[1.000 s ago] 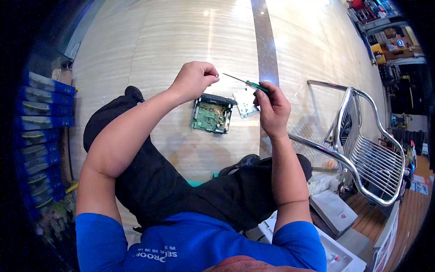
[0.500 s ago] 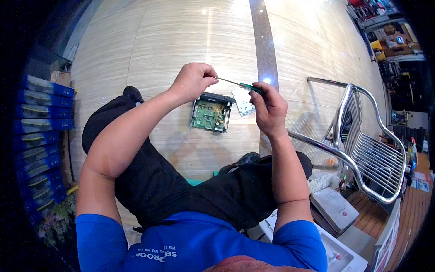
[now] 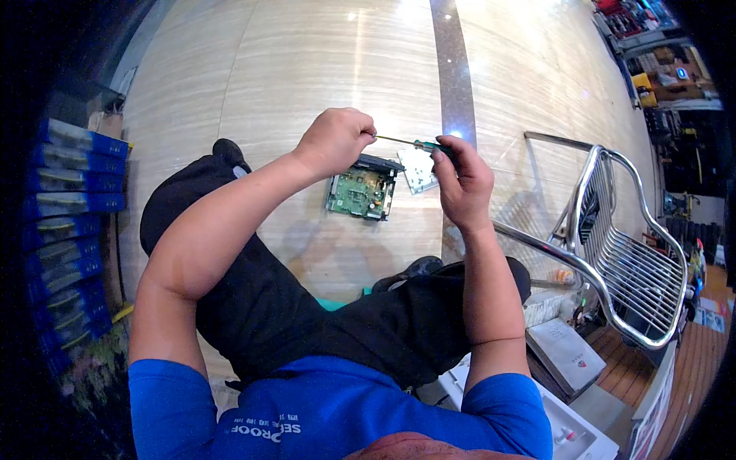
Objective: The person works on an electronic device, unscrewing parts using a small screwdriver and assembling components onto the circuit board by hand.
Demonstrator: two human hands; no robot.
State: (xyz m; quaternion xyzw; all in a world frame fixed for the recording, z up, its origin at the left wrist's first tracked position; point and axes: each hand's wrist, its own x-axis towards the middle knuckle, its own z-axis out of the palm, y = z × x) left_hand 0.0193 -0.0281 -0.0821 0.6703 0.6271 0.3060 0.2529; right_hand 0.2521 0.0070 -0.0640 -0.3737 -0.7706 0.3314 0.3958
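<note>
My right hand [image 3: 468,184] grips the green handle of a slim screwdriver [image 3: 423,144], its shaft pointing left. At the shaft's tip, the fingers of my left hand [image 3: 336,143] are pinched together. Whether a small part sits between them is too small to make out. Just below the hands, an opened electronic unit [image 3: 359,196] lies on the floor, its green circuit board facing up and a black panel along its far side. A pale, flat plate with small holes [image 3: 417,171] rests beside it, partly behind my right hand.
A chrome metal chair [image 3: 629,253] stands to the right. Blue boxes [image 3: 73,199] are stacked at the left. A white tray [image 3: 571,429] and a grey box [image 3: 566,354] are near my right side. A dark strip [image 3: 452,69] crosses the tiled floor [image 3: 330,54].
Both hands and the screwdriver appear slightly farther right and remain close together at the tip. The unit and plate shift similarly in view, as the camera has moved a little.
</note>
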